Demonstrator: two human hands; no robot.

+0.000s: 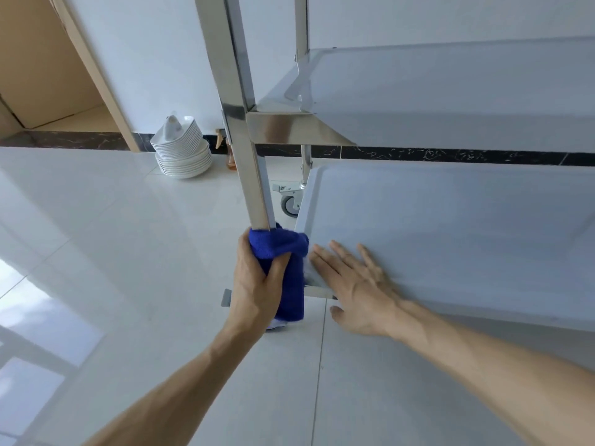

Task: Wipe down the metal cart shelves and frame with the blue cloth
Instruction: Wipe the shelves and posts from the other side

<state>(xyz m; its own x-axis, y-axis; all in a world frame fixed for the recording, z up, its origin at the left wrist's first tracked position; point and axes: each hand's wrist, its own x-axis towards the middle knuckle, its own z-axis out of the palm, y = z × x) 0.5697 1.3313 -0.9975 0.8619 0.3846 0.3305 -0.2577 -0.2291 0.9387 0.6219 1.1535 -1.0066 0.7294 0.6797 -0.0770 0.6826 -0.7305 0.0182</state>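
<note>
Head camera is showing the left hand [254, 284] grasping the blue cloth [285, 265], wrapped around the cart's front post [248, 162] low down. The right hand [357, 284] is resting flat, fingers straight, on the bottom shelf [450, 226]. No readable writing is showing.

hands: 2 — left hand [257, 284], right hand [354, 284] | blue cloth [283, 268]: 1 | cart shelves: 2 — upper shelf [450, 91], lower shelf [450, 226] | cart uprights: 2 — near post [238, 123], far post [301, 27] | caster wheel [289, 204]: 1 | stack of white dishes [182, 149]: 1 | spray bottle [229, 152]: 1
</note>
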